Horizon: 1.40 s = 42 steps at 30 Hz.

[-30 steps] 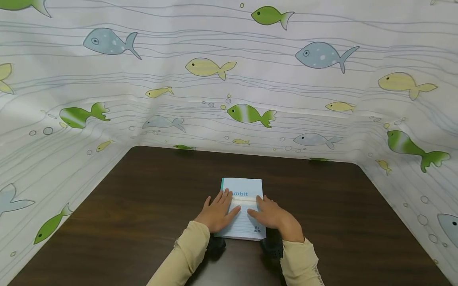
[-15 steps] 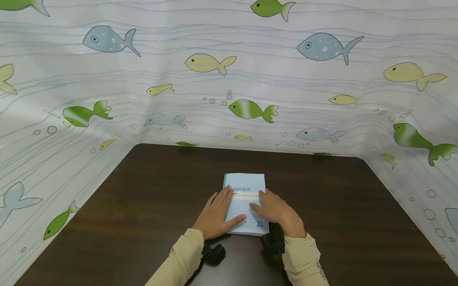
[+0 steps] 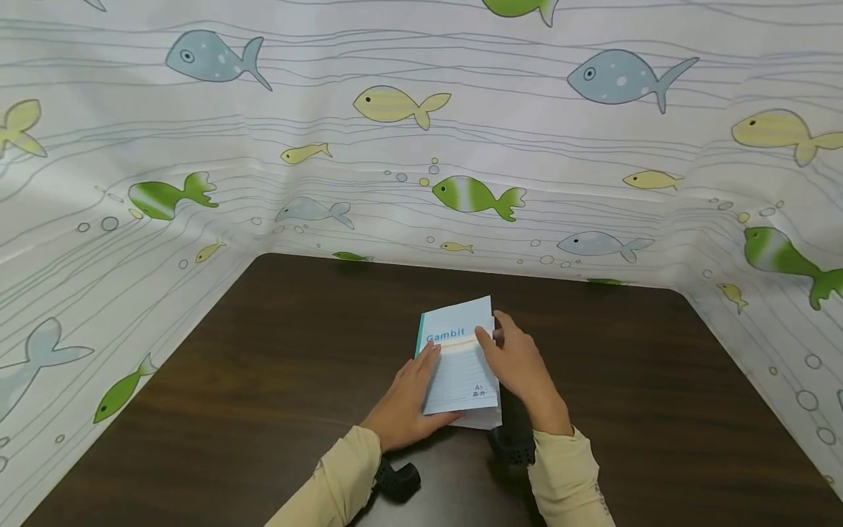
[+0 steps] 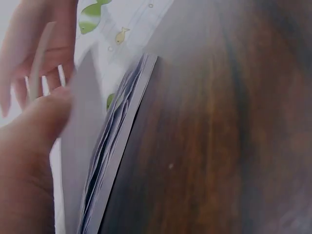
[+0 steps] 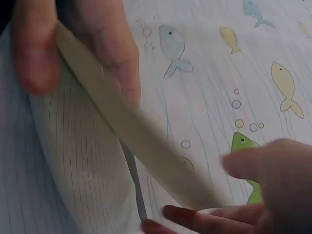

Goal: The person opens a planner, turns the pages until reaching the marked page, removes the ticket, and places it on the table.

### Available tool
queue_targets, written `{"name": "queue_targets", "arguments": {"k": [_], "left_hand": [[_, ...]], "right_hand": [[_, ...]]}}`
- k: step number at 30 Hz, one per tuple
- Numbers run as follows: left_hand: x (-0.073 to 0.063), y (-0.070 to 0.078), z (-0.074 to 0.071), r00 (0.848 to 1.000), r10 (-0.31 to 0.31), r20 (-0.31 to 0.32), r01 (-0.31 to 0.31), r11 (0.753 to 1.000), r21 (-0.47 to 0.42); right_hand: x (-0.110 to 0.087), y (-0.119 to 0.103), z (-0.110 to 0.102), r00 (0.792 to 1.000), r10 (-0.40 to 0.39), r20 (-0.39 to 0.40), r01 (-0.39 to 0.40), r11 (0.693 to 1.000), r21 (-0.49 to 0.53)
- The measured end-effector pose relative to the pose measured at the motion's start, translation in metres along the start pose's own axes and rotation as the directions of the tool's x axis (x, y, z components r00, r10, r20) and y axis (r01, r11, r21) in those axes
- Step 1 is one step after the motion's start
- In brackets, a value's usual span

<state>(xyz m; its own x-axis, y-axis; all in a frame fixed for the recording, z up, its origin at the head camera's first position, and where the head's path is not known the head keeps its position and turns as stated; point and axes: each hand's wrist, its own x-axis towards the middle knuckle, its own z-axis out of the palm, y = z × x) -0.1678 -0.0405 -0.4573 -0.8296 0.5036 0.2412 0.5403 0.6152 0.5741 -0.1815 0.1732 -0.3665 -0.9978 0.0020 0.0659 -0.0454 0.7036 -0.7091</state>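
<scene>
A light-blue notebook (image 3: 461, 380) printed "Gambit" lies on the table with its front cover tilted up along the right side. Across the cover runs a pale band (image 3: 454, 342); in the right wrist view this band (image 5: 141, 136) stands off the cover between both hands. My right hand (image 3: 520, 362) pinches the band at the notebook's right edge, thumb in front and fingers behind. On the left side, my left hand (image 3: 408, 402) rests with fairly straight fingers on the cover, its thumb along the near edge. The left wrist view shows the notebook's page edges (image 4: 122, 131).
The dark brown wooden table (image 3: 263, 380) surrounds the notebook. A white fish-patterned sheet (image 3: 395, 161) rises behind and along both sides. Black wrist cameras (image 3: 398, 483) sit under both wrists.
My right hand has gone from lying flat on the cover to gripping the band at its right edge. The cover has lifted, and the notebook's near end shows beneath it.
</scene>
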Motion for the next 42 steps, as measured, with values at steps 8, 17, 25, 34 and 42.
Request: {"name": "queue_targets", "arguments": {"k": [8,17,25,34,42], "left_hand": [[-0.003,0.010,-0.001,0.989,-0.045,-0.142,0.023,0.987,-0.157],[-0.010,0.010,-0.009,0.672,0.140,-0.727,-0.123,0.989,0.077],[-0.006,-0.010,-0.037,0.581,0.204,-0.788,0.140,0.928,0.344],[-0.014,-0.020,-0.029,0.870,0.016,-0.493,0.241,0.859,0.452],[-0.012,-0.022,-0.017,1.000,-0.009,-0.008,0.010,0.975,0.224]], "right_hand": [[0.004,0.003,0.005,0.990,0.047,-0.131,-0.007,0.956,0.293],[0.004,0.032,0.031,0.978,0.040,0.204,0.005,0.976,-0.219],[0.010,0.034,0.030,0.978,0.091,0.189,-0.055,0.981,-0.188],[0.011,0.034,0.025,0.974,0.123,0.191,-0.088,0.980,-0.179],[0.011,0.035,0.023,0.971,0.112,0.213,-0.073,0.981,-0.182]]}}
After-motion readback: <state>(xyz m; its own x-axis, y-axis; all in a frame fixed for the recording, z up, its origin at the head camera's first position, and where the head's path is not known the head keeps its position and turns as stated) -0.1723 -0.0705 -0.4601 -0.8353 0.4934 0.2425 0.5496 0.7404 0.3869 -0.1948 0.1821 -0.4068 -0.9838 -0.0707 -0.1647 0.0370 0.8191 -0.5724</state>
